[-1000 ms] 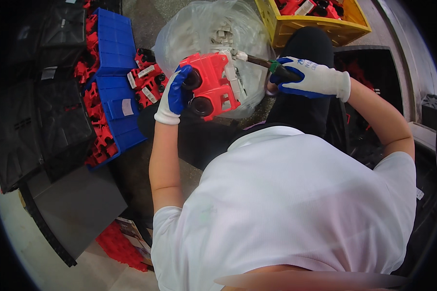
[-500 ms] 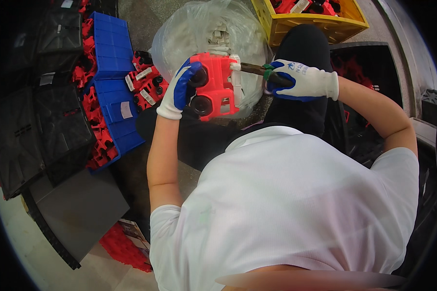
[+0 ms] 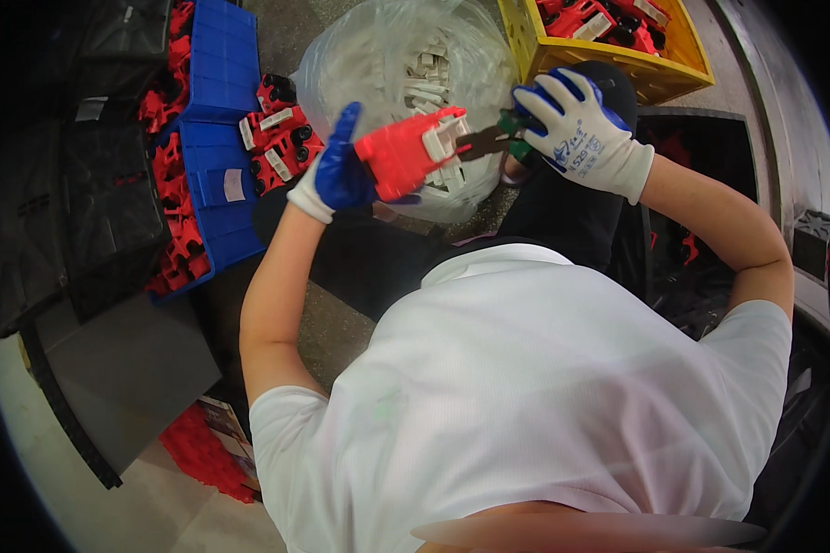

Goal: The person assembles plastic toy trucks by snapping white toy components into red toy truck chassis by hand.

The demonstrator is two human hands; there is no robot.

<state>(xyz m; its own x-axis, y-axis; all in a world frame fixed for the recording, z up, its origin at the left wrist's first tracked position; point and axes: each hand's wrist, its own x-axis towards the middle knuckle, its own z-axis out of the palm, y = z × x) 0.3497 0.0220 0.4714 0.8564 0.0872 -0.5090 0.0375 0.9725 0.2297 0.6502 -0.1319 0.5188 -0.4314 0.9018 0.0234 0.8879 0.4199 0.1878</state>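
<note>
Reaching fwd, L grip holding red toy, R grip, back up, holding pliers.

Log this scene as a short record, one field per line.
Left grip: gloved, holding red toy vehicle
Right grip: gloved, holding dark plier-like tool
Tool tip: at the toy's white end piece; whether clamped, unclear
Ahead: clear plastic bag with white parts inside
Left side: blue bins containing red pieces
Upper right: yellow crate containing red toys
</note>
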